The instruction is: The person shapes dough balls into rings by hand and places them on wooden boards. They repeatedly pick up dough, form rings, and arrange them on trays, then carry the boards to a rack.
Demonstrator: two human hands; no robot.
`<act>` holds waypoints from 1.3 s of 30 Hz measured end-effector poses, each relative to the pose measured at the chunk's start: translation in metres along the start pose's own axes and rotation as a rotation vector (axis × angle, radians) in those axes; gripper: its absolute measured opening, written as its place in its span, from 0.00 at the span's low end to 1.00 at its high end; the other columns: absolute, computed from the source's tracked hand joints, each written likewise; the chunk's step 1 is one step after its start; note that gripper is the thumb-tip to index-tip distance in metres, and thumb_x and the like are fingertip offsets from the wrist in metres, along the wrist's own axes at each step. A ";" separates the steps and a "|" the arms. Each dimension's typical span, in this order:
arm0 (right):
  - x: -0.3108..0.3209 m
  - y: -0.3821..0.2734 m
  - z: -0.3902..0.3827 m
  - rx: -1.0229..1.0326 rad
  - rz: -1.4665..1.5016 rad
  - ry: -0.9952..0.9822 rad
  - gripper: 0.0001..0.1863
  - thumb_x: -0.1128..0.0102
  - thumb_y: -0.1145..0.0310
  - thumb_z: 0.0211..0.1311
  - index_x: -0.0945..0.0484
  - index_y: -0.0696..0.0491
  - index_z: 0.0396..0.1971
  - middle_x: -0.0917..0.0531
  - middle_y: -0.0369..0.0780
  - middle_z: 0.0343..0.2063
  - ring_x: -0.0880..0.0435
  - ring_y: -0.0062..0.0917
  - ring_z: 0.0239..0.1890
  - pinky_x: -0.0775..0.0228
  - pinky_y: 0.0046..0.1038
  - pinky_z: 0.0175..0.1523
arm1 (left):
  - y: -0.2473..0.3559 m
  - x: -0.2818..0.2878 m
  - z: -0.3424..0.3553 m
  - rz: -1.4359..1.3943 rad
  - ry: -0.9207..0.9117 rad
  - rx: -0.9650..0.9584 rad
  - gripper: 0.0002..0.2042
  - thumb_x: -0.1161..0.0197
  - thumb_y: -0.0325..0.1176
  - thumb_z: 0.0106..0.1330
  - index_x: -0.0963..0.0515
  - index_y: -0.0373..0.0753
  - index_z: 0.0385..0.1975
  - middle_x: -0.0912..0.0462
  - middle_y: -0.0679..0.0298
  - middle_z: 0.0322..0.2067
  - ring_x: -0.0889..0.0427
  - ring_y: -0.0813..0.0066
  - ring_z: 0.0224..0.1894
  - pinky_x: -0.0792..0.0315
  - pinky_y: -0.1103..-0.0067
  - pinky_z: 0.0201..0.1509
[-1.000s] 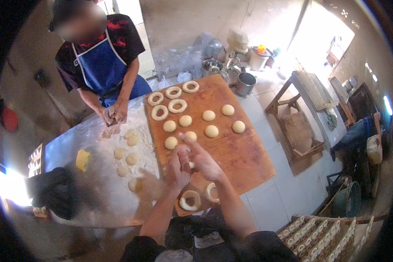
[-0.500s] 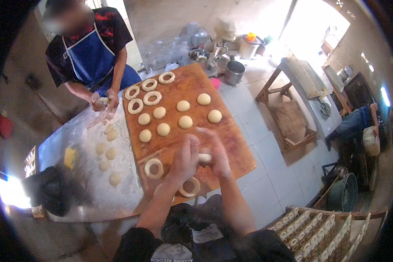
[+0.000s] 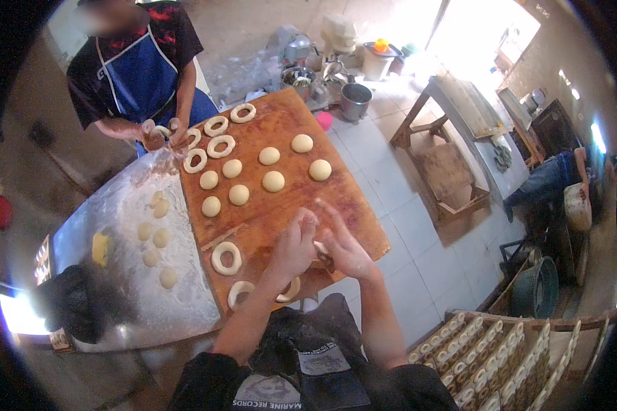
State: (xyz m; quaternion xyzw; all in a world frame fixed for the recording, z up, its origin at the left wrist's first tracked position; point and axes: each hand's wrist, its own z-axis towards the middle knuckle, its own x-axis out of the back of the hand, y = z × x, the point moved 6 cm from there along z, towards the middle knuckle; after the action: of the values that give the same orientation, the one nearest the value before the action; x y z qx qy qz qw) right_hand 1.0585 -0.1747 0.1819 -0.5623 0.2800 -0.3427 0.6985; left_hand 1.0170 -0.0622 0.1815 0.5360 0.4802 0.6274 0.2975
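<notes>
Two hands, left (image 3: 293, 245) and right (image 3: 346, 248), pinch a dough piece (image 3: 320, 248) above the wooden board (image 3: 281, 137).

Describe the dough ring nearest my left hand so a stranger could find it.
Start at the big wooden board. Near its close edge, left of the left hand, lies a dough ring. It lies whole and alone, unlike the half-hidden rings under the wrist.

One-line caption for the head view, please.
Both hands, left hand and right hand, work dough over a wooden board of dough balls and rings.
</notes>
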 end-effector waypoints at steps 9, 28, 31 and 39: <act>0.041 0.046 -0.020 -0.383 -0.666 0.227 0.40 0.41 0.54 0.61 0.50 0.52 0.67 0.24 0.57 0.42 0.24 0.47 0.45 0.33 0.44 0.54 | -0.055 -0.026 0.016 0.546 -0.104 0.164 0.23 0.54 0.51 0.70 0.38 0.39 0.56 0.30 0.40 0.50 0.30 0.45 0.54 0.36 0.56 0.58; 0.061 0.059 0.033 -0.244 -0.856 0.176 0.27 0.41 0.57 0.58 0.31 0.57 0.54 0.24 0.57 0.41 0.24 0.52 0.44 0.31 0.49 0.49 | -0.065 0.041 0.072 0.662 0.072 0.136 0.26 0.42 0.44 0.63 0.37 0.37 0.57 0.32 0.43 0.50 0.33 0.45 0.56 0.38 0.54 0.59; 0.064 0.082 0.104 -0.415 -1.004 0.181 0.23 0.43 0.55 0.60 0.25 0.62 0.42 0.22 0.56 0.40 0.23 0.49 0.45 0.31 0.45 0.52 | -0.074 0.072 0.106 0.921 0.297 0.077 0.21 0.45 0.42 0.65 0.31 0.32 0.50 0.28 0.44 0.47 0.29 0.46 0.51 0.35 0.56 0.55; 0.007 0.089 0.179 -0.179 -0.931 0.011 0.22 0.33 0.64 0.52 0.28 0.61 0.43 0.18 0.50 0.33 0.17 0.38 0.35 0.26 0.36 0.39 | -0.084 0.046 0.115 0.203 -0.133 -0.183 0.13 0.46 0.35 0.64 0.35 0.35 0.42 0.22 0.42 0.35 0.22 0.43 0.41 0.30 0.56 0.43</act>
State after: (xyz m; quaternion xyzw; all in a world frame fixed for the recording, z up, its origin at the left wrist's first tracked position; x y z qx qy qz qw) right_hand 1.2167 -0.0617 0.1324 -0.6843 0.0303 -0.5969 0.4178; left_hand 1.1039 0.0413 0.1180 0.5929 0.3437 0.6583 0.3113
